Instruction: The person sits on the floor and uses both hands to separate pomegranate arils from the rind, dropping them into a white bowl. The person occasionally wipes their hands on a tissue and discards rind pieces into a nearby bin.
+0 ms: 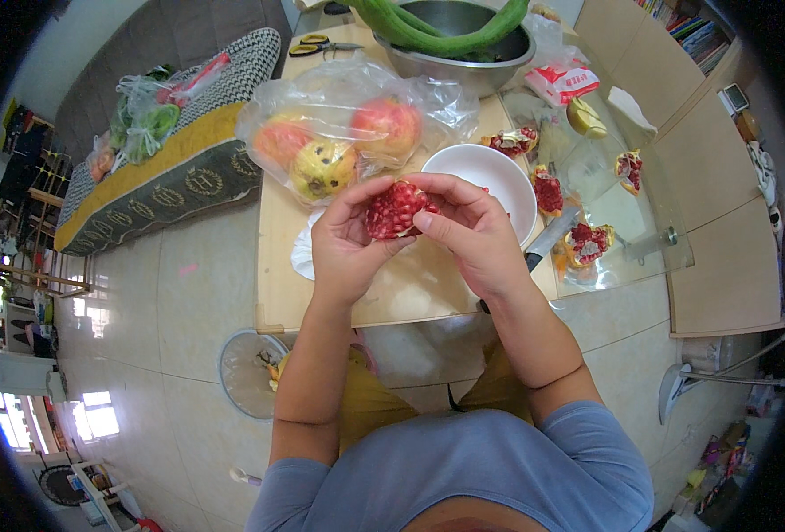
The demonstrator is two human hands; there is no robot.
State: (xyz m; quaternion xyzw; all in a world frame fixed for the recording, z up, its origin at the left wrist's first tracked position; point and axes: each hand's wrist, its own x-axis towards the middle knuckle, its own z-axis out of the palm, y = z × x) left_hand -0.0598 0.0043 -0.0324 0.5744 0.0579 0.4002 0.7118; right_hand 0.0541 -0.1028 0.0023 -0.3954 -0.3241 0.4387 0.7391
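Between both hands, just in front of a white bowl (499,169), is a chunk of pomegranate (392,211) with its red seeds exposed. My left hand (347,239) grips the chunk from its left side. My right hand (475,233) has hold of the right side, its thumb pressed against the seeds. A few loose red seeds show inside the bowl, partly hidden by my right hand. To the bowl's right lie broken pomegranate pieces, one (547,193) close to the rim and another (589,245) farther right. A knife (552,238) rests beside the bowl, its handle toward me.
A clear plastic bag (346,86) with whole pomegranates (322,167) sits behind my left hand. Farther back, a metal basin (459,70) carries long green gourds (446,43). Scissors (324,46) lie at the back left. A lined waste bin (249,379) stands below the table's front edge.
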